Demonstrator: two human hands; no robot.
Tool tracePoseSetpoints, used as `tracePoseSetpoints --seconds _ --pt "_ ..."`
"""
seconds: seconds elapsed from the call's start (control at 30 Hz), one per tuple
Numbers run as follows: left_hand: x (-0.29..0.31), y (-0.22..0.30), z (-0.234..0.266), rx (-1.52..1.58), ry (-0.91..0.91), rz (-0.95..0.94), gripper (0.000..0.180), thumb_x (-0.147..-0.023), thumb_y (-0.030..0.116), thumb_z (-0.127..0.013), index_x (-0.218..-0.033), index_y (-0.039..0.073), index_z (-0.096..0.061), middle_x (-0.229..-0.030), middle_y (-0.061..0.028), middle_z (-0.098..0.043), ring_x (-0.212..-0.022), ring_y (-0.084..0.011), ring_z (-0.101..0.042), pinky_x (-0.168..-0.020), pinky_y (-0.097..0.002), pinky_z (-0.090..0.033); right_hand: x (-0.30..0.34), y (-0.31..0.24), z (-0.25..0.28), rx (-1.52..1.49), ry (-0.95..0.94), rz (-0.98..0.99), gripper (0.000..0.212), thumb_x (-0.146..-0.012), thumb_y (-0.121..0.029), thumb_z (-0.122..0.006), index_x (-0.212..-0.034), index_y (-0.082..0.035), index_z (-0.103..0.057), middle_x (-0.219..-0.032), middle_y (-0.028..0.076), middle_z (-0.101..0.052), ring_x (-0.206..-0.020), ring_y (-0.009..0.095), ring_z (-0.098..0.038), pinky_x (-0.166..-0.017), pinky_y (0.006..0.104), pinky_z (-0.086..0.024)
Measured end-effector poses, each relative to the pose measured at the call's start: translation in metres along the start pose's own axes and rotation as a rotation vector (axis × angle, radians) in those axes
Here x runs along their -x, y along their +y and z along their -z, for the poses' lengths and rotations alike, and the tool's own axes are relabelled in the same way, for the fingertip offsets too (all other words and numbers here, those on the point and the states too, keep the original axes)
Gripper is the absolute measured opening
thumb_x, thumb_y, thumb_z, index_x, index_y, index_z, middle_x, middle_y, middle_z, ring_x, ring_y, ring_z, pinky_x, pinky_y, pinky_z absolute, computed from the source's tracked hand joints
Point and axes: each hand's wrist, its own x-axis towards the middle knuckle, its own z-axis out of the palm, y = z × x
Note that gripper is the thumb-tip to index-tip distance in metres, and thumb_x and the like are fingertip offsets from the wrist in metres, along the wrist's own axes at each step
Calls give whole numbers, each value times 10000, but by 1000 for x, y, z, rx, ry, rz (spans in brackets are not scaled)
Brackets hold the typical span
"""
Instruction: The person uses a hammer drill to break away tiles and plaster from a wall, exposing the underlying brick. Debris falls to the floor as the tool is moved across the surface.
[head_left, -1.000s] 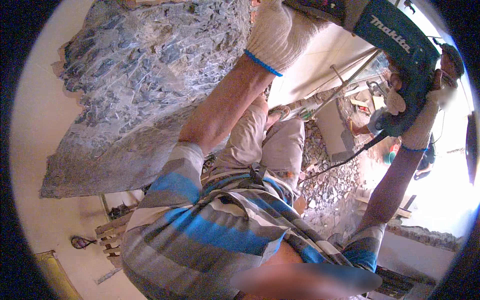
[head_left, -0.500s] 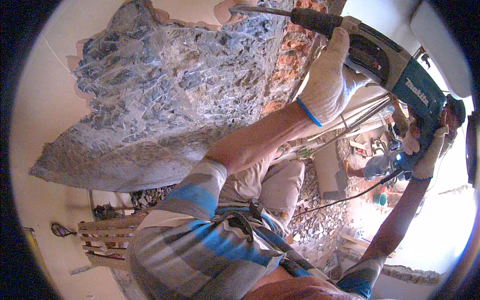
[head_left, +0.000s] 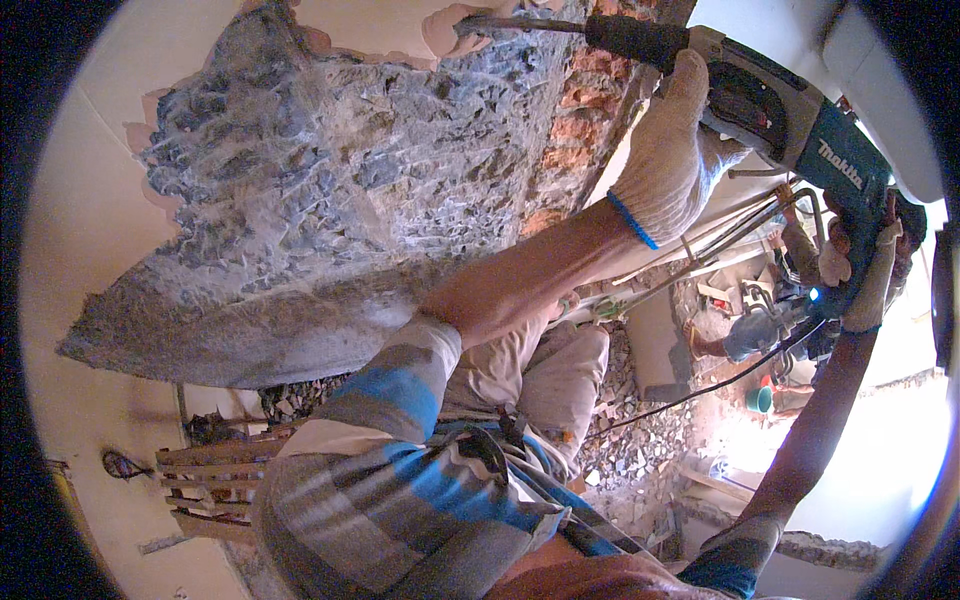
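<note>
Over the last second the rotary hammer (head_left: 800, 130) swung up and left; its chisel bit (head_left: 520, 22) now met the plaster edge at the wall's top, where before it hung clear of the stripped grey patch (head_left: 330, 200). Left hand (head_left: 670, 160), gloved, was wrapped around the front barrel; right hand (head_left: 860, 275), gloved, was clenched on the rear grip. Cord (head_left: 700, 385) trailed down over floor rubble (head_left: 640, 450). Judged: chipping had resumed at the remaining plaster.
</note>
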Motion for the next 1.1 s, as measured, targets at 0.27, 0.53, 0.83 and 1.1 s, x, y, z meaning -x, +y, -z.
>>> tracePoseSetpoints --seconds 0.27,0.53,0.83,1.1 --pt "-15 -9 7 -35 38 -31 435 -1103 493 -549 -1285 99 -567 -1197 -78 -662 -1136 -229 -658 -1037 -511 -539 -35 8 22 -47 -132 -78 1003 -973 -813 -455 -1427 81 -473 -754 -7 -491 -432 63 -372 -385 245 -323" --pt "-28 -18 17 -91 70 -21 534 -1074 533 -587 -1368 103 -470 -1258 -69 -603 -1157 -234 -627 -1043 -544 -510 -80 14 55 -69 -286 -160 1008 -942 -811 -520 -1437 66 -472 -763 -14 -519 -426 49 -380 -373 229 -302" --pt "-31 -17 19 -91 34 -56 515 -1055 525 -629 -1353 132 -484 -1245 -42 -607 -1130 -194 -618 -1023 -490 -512 -100 25 73 -20 -199 -139 980 -957 -813 -505 -1390 66 -522 -715 -25 -535 -409 40 -402 -354 231 -292" --pt "-35 -16 19 -85 107 -21 566 -1038 544 -647 -1363 131 -435 -1256 -24 -591 -1119 -188 -606 -1022 -486 -491 -116 19 79 -51 -412 -229 1046 -901 -862 -521 -1376 69 -521 -690 -26 -517 -399 52 -396 -353 240 -291"
